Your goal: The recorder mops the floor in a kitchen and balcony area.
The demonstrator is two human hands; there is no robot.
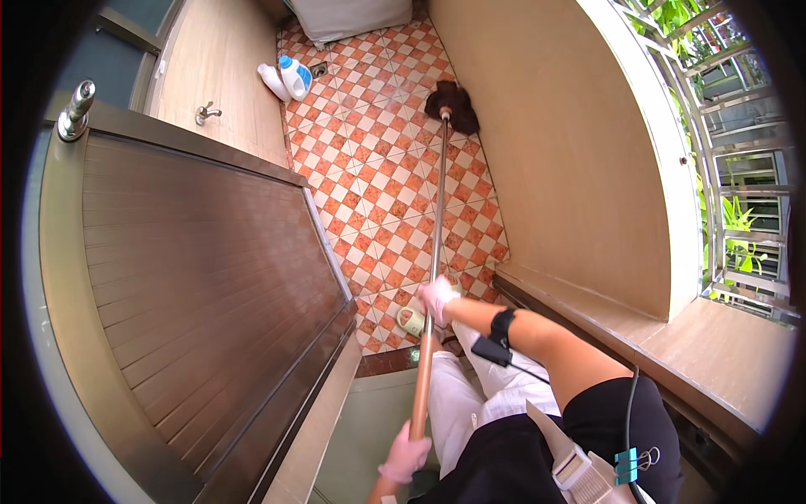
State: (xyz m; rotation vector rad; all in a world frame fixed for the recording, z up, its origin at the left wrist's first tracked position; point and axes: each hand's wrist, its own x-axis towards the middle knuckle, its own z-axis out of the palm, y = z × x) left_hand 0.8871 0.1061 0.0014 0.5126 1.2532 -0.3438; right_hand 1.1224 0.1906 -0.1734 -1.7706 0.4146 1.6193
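My right hand (438, 298), in a thin pink glove, is closed around the metal shaft of a mop (439, 214). Lower down, my left hand (405, 453), gloved alike, grips the copper-coloured end of the same handle. The pole runs away from me, and its dark brown mop head (454, 107) lies spread on the checkered tile floor (384, 183), close against the base of the right wall. A pale green slipper (410, 321) shows on my foot beside the shaft.
On the left stands a brown panelled door (201, 271) with a metal handle (77, 110). Two white bottles (295, 79) are by the left wall, near a floor drain (319, 69) and below a tap (208, 113). A white covered object (352, 19) is at the far end. Right is a barred window (705, 145).
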